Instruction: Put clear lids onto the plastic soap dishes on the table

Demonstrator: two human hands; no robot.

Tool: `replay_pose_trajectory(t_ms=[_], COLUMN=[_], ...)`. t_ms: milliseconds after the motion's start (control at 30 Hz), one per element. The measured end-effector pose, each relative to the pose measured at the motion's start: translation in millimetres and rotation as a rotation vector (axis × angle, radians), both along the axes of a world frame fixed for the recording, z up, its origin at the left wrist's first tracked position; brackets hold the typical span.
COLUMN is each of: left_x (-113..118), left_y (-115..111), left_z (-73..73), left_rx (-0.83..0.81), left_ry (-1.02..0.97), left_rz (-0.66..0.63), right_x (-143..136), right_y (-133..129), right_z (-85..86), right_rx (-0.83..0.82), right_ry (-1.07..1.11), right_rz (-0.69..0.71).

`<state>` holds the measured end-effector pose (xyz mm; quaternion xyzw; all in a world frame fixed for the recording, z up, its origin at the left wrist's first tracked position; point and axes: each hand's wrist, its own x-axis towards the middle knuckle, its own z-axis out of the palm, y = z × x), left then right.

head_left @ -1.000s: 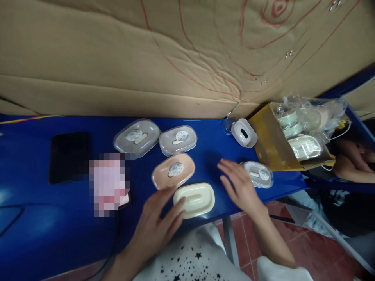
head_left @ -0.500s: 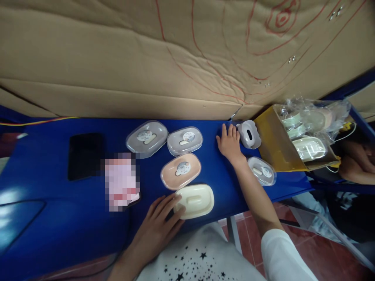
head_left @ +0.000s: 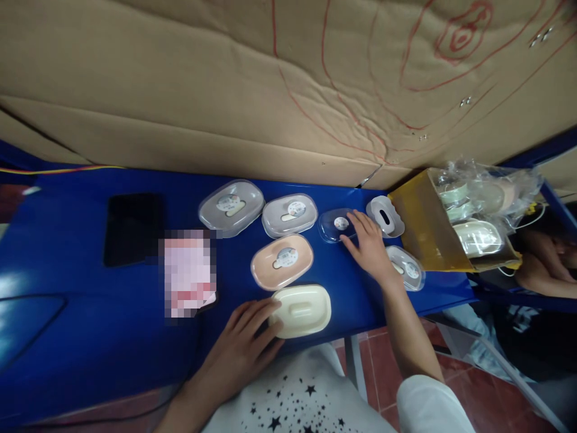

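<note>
A cream oval dish [head_left: 311,313] with a raised bar in its middle lies near the table's front edge. My left hand [head_left: 243,340] holds its left end, fingers on the rim. My right hand [head_left: 372,246] has thumb and fingertips around the right side of a clear plastic lid [head_left: 330,227] with a round sticker, down at the table. Just beyond that hand stands a grey scalloped holder [head_left: 393,225] with a dark slot. My right wrist partly covers a grey lidded dish [head_left: 412,276]. A peach dish [head_left: 264,270] with a clear cover sits behind the cream one.
Two grey covered dishes, a left one [head_left: 211,210] and a right one [head_left: 273,216], lie toward the back of the blue table [head_left: 112,343]. A cardboard box [head_left: 417,210] holds bagged parts. A black tablet [head_left: 133,231] and a blurred pink item [head_left: 187,270] are at left.
My right hand has come slightly toward me and to the right, and the clear lid now shows at its fingers. My left hand stays on the cream dish. The view has shifted slightly.
</note>
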<state>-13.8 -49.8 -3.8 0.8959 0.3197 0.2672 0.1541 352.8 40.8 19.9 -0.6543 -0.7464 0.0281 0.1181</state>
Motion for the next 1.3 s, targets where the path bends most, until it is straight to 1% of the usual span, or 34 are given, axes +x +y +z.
replay_pose_trajectory(t_ms=[100,133,167,233,267,300,333,367,433,500,567,600,667,700,733,800,833,900,967,1033,1067,1133,1200,1300], left_x=[0.5,0.3,0.0,-0.8,-1.3,-1.7,-2.0,-2.3,-3.1,-4.1,-5.1,-5.3,-4.2,-2.8,-0.9,4.1,6.7,11.1,13.3,12.6,11.3,7.2,2.8,-0.2], left_y=[0.1,-0.2,-0.7,-2.0,-2.5,-3.0,-3.2,-3.2,-2.9,-2.6,-3.4,-4.4,-7.7,-9.6,-11.4,-13.1,-12.6,-8.5,-2.3,2.5,3.4,1.6,-4.0,-14.3], left_z=[0.8,0.7,0.5,-0.4,-0.9,-1.4,-1.8,-2.1,-1.8,0.1,3.5,5.6,10.2,12.6,14.9,19.7,22.2,27.5,31.8,33.5,32.9,28.9,21.9,9.5], left_rx=[-0.002,-0.006,-0.013,-0.027,-0.032,-0.036,-0.042,-0.048,-0.053,-0.058,-0.061,-0.059,-0.050,-0.043,-0.035,-0.031,-0.033,-0.049,-0.057,-0.043,-0.036,-0.038,-0.068,-0.115], left_ry=[-0.003,-0.006,-0.009,-0.013,-0.016,-0.017,-0.015,-0.013,-0.005,0.000,0.001,-0.001,-0.022,-0.047,-0.079,-0.125,-0.133,-0.113,-0.082,-0.068,-0.068,-0.080,-0.093,-0.085], left_rz=[0.007,0.007,0.005,-0.001,-0.003,-0.004,-0.004,-0.005,-0.006,-0.009,-0.010,-0.008,0.006,0.019,0.035,0.053,0.049,-0.007,-0.099,-0.157,-0.157,-0.103,-0.012,0.115], right_x=[10.3,15.1,20.7,32.6,37.9,42.2,45.2,46.8,45.9,40.6,32.6,27.8,16.7,10.4,3.4,-12.2,-20.8,-38.6,-54.7,-66.6,-70.4,-74.1,-73.5,-69.7], right_y=[0.8,2.6,5.4,14.1,19.4,24.6,29.1,32.6,33.9,25.3,5.9,-7.4,-38.2,-54.0,-68.7,-91.8,-99.2,-105.4,-103.5,-99.4,-98.3,-99.5,-104.6,-114.4], right_z=[8.3,13.0,17.9,26.9,30.1,32.1,33.1,33.4,33.4,35.6,42.1,46.8,57.3,62.0,65.5,67.6,65.8,57.7,47.5,39.7,37.6,36.4,36.5,32.5], right_rx=[-0.033,-0.026,-0.009,0.008,-0.015,-0.055,-0.100,-0.133,-0.138,-0.097,-0.014,0.040,0.096,0.042,-0.061,-0.327,-0.449,-0.618,-0.684,-0.656,-0.615,-0.500,-0.408,-0.388], right_ry=[-0.044,-0.076,-0.119,-0.208,-0.232,-0.238,-0.228,-0.207,-0.159,-0.116,-0.004,0.104,0.409,0.563,0.696,0.885,0.962,1.089,1.171,1.174,1.147,1.035,0.852,0.545], right_rz=[0.002,-0.039,-0.122,-0.367,-0.481,-0.562,-0.603,-0.616,-0.608,-0.590,-0.540,-0.498,-0.387,-0.326,-0.263,-0.142,-0.088,-0.023,-0.019,-0.050,-0.052,-0.004,0.106,0.310])
